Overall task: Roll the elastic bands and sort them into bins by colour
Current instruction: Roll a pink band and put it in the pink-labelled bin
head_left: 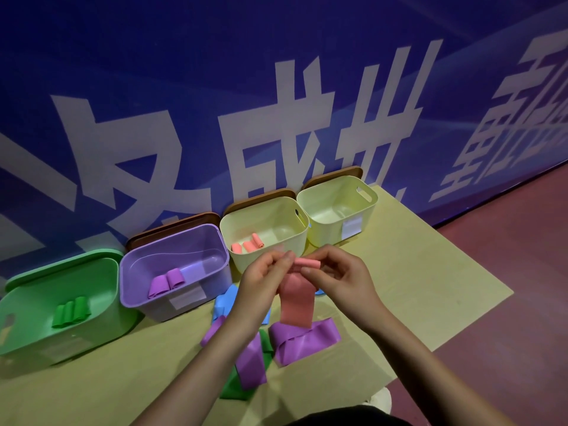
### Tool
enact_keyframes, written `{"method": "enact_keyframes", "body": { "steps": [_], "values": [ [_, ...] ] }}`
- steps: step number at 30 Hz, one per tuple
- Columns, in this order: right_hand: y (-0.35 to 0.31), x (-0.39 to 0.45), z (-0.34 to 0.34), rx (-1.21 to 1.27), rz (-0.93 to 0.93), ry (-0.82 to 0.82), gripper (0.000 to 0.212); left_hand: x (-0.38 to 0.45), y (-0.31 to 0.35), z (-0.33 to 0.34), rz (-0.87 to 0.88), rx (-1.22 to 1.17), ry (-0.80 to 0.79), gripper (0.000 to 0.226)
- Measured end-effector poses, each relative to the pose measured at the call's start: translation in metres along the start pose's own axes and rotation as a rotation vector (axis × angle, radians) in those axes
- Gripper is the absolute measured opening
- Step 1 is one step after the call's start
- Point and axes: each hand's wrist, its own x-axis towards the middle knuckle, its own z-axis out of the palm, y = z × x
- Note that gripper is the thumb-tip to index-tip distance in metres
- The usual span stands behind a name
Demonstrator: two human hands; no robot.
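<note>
Both hands, left [265, 276] and right [336, 273], pinch the pink band [297, 298] (top end rolled, rest hanging)

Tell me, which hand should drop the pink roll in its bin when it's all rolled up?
Probably the left hand. Both hands pinch the pink band, but the yellow bin holding pink rolls stands just beyond the left hand, while the right hand would have to cross over.

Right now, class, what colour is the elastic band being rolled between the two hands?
Salmon pink. The elastic band shows best in the head view, its only view.
</note>
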Motion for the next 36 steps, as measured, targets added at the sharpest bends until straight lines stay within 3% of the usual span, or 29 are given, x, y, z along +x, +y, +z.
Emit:
{"method": "enact_keyframes", "body": {
  "steps": [4,10,18,22,25,29,32,36],
  "values": [
    [-0.003,0.0,-0.001,-0.038,-0.027,0.031,0.017,0.003,-0.001,-0.004,-0.141,0.001,-0.131,0.047],
    [-0.004,0.006,-0.003,-0.04,-0.04,0.01,0.029,0.003,-0.003,-0.004,-0.086,-0.066,-0.047,0.041],
    [-0.006,0.011,-0.01,-0.064,0.052,-0.217,0.032,0.004,-0.009,-0.006,-0.166,-0.156,0.114,0.021],
    [0.0,0.012,-0.006,-0.078,0.089,-0.189,0.024,0.002,-0.011,-0.006,-0.122,-0.078,0.104,0.015],
    [0.008,0.013,0.0,-0.03,0.15,-0.157,0.029,0.001,-0.012,-0.006,-0.067,-0.037,0.088,0.027],
    [0.012,0.015,0.0,-0.074,0.149,-0.12,0.006,0.001,-0.016,-0.01,0.029,0.184,0.062,0.011],
    [0.012,0.013,0.001,-0.06,0.144,-0.098,0.015,0.0,-0.022,-0.014,0.081,0.305,0.027,0.02],
    [0.012,0.009,0.004,-0.035,0.079,-0.075,0.015,-0.003,-0.023,-0.01,0.138,0.264,0.014,0.023]
  ]
}}
